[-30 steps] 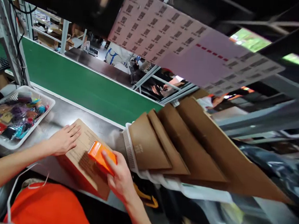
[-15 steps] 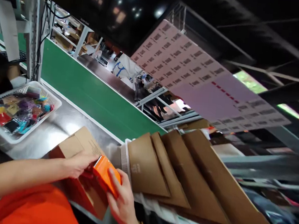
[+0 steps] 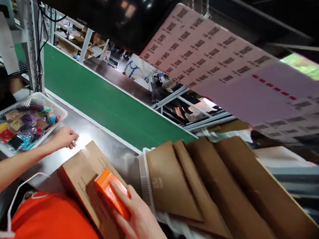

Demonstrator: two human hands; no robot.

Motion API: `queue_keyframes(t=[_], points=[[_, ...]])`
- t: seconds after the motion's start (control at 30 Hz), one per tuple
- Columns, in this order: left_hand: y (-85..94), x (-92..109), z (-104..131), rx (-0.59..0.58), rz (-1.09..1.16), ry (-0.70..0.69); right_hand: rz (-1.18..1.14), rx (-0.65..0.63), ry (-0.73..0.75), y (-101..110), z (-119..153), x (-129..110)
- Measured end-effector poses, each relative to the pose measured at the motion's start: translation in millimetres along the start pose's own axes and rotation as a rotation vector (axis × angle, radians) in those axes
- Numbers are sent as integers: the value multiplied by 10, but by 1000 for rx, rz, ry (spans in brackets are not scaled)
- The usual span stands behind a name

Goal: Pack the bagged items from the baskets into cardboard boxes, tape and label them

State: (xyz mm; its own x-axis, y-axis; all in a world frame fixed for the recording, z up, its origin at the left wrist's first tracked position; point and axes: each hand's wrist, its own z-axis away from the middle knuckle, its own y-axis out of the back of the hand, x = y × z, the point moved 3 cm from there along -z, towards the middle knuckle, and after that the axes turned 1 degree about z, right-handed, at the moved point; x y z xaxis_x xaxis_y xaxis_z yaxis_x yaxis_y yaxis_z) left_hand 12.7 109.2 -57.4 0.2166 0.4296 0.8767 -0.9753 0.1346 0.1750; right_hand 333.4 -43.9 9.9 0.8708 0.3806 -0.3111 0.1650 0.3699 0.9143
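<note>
A brown cardboard box (image 3: 74,170) with printed lines on its top lies at an angle on the metal table, against the orange clothing at my front. My right hand (image 3: 138,215) is wrapped round an orange tape dispenser (image 3: 112,191), which is over the box's top. Beyond the box's far left end, my left hand (image 3: 66,138) is closed, its fingertips pinching what looks like the end of a clear strip of tape (image 3: 82,151). That strip runs towards the box top and is hard to make out in the glare.
A white basket (image 3: 61,117) of small colourful packets sits at the left. Several cardboard sheets (image 3: 171,179) stand in a white holder at the right. A green belt (image 3: 95,96) runs behind the table. Overhead hang a dark screen (image 3: 101,12) and a code sheet (image 3: 203,56).
My left hand has moved left and up, away from the dispenser. The dispenser in my right hand has shifted slightly down. The box top now looks flat and closed. The view has turned a little.
</note>
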Motion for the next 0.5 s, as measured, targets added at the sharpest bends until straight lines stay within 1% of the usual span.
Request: queue_keyframes(t=[0.03, 0.1, 0.17, 0.3, 0.4, 0.43, 0.5], points=[[141, -1, -66, 53, -49, -30, 22, 5, 8, -14, -80, -38], [338, -36, -152, 150, -133, -91, 65, 12, 7, -27, -250, -118], [450, -93, -187, 208, -192, -119, 88, -3, 0, -15, -404, -199], [594, -191, -230, 254, -241, -126, 128, -62, -8, 70, -612, -372], [614, -312, -335, 241, -201, -117, 205, -117, -53, 124, -708, -479], [583, -379, -376, 229, -174, -105, 225, -129, -65, 133, -732, -504], [460, -549, -439, 192, -108, -72, 242, -132, -77, 139, -762, -534]])
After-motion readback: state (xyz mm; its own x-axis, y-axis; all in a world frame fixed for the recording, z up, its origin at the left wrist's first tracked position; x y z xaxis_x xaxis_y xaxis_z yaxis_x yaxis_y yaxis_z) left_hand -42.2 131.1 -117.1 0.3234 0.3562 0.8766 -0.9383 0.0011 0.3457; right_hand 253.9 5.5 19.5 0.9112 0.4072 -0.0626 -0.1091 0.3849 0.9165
